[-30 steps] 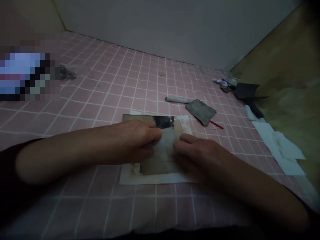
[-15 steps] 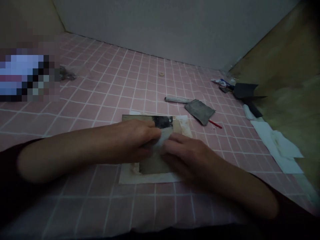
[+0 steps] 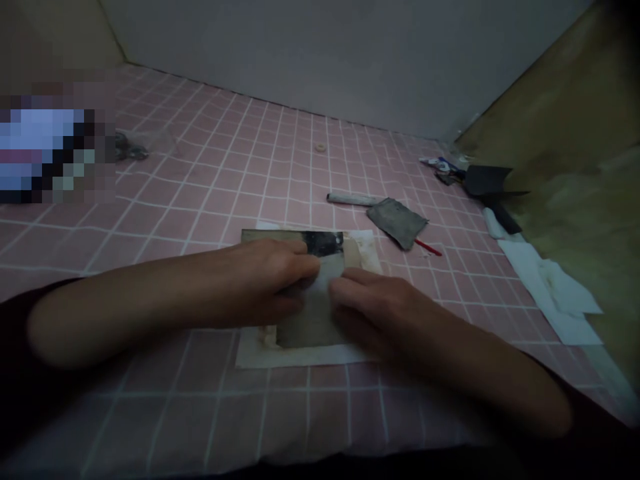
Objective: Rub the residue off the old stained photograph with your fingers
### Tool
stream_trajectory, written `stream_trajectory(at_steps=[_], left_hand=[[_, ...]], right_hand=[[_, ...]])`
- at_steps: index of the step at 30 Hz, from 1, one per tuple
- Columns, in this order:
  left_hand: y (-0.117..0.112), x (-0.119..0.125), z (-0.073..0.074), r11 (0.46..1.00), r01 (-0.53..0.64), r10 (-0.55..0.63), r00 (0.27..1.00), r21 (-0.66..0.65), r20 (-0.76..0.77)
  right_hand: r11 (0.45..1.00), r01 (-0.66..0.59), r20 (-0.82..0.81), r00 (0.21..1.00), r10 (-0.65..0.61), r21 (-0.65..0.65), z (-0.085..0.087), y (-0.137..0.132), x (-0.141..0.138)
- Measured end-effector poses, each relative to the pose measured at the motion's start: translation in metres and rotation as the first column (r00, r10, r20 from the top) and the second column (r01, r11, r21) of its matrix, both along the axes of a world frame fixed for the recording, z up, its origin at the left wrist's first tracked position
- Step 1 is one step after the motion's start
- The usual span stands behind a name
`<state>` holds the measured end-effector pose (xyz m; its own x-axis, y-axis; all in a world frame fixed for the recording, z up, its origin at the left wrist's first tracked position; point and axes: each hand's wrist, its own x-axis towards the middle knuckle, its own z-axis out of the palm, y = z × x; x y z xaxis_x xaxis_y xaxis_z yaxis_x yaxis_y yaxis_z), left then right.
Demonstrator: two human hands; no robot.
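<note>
A flat grey-tan sheet with a black patch at its far edge lies on stained white paper. Over its left part is my left hand, fingers curled and closed. My right hand is closed too, above the sheet's right side. A narrow gap parts the two hands, where a paler area of the sheet shows. Whatever the fingertips pinch is hidden beneath them and blurred.
Beyond the paper, on the pink checked cloth, lie a grey rag, a pale tube and a red stick. A small ring sits farther back. Black folded card and white paper line the right wall.
My right hand has shifted slightly right, widening the gap between the hands. My left hand stays almost in place. The whole view has moved a little.
</note>
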<state>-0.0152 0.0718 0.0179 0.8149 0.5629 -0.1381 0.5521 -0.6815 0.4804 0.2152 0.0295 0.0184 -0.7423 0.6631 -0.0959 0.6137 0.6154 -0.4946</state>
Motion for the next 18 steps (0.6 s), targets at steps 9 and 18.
stream_trajectory(at_steps=[9,18], left_hand=[[-0.0005,0.0023,0.0036,1.0,-0.014,0.014,1.0,-0.013,-0.014],[0.0,0.0006,-0.0019,1.0,-0.018,0.018,0.999,-0.004,0.036]], right_hand=[[0.999,-0.01,-0.023,1.0,0.012,0.049,-0.0042,-0.0056,-0.002],[0.998,0.006,-0.046,0.999,-0.003,0.061,-0.0039,-0.0028,-0.0044]])
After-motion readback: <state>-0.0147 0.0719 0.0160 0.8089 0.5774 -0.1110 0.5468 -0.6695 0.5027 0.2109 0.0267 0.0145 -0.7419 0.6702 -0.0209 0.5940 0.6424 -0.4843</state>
